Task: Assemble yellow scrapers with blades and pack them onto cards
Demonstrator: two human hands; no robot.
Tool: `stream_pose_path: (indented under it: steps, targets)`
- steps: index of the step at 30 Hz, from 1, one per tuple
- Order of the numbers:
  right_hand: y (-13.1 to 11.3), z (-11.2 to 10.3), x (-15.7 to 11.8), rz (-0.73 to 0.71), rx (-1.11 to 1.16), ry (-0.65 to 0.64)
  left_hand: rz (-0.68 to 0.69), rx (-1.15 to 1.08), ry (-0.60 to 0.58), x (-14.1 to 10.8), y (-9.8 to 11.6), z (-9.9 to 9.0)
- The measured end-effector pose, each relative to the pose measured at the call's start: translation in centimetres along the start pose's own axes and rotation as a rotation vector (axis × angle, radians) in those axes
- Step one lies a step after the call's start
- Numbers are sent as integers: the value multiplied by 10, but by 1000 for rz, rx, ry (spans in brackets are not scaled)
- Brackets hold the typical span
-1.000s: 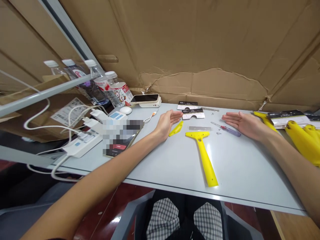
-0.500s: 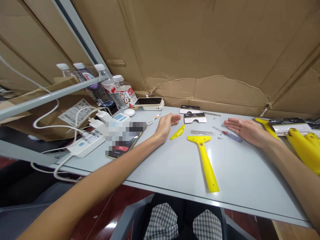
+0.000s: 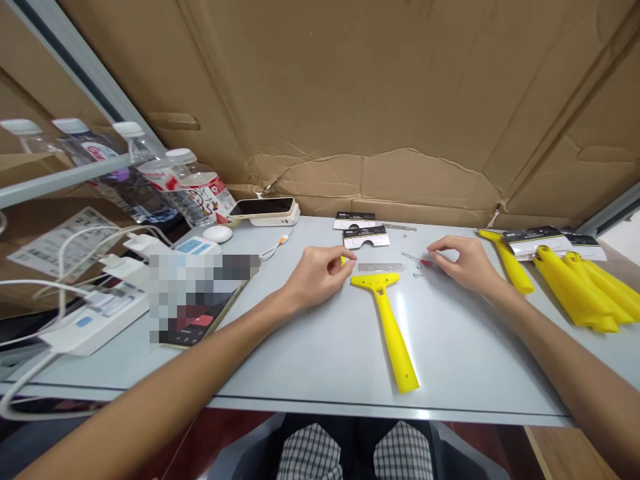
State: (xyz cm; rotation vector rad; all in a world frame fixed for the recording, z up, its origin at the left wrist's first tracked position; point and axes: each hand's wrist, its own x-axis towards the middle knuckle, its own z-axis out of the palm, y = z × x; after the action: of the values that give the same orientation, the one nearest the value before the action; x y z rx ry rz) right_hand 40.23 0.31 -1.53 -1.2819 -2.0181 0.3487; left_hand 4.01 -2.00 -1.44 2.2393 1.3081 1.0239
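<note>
My left hand hovers low over the desk with curled fingers, thumb and forefinger slightly apart. Behind it a sliver of a yellow plastic piece shows; most of it is hidden. My right hand is above a screwdriver, fingers bent and the tips of thumb and forefinger apart; the screwdriver's handle is covered by the hand. Between the hands a yellow scraper handle lies with its wide head away from me. Just beyond that head rests a flat metal blade. Several small screws lie beside the screwdriver.
Black-and-white cards and another metal strip lie at the back. More yellow scrapers are on the right. Leftward are a phone on a white device, a mouse, a power strip with cables, and bottles.
Both hands, held flat with straight fingers before, have curled their fingers and moved closer to the blade and screwdriver. The view has turned right. The scraper handle stays on the desk.
</note>
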Motion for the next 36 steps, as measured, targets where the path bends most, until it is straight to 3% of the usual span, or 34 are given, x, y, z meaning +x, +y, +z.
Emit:
stream_pose_path:
  steps: [5,10,16,24,31,36]
  targets:
    - [-26,7,-9,-175,-73,-66,99,127,-255,-8,16,1]
    - [-43,18,-17,-165,-104,-254,-15,324,-403,-10,21,5]
    - [-52,25,-20,-124,-88,-348,-48,354,-444,-8,21,6]
    - [-46,20,-20,-139,-169,-235,-15,267,-452,-6,14,3]
    - [-46,35,-24,-225,-421,-259,-35,213,-473,-8,17,4]
    - [-61,45,-18,-213,-596,-382,-75,77,-486,-9,30,-1]
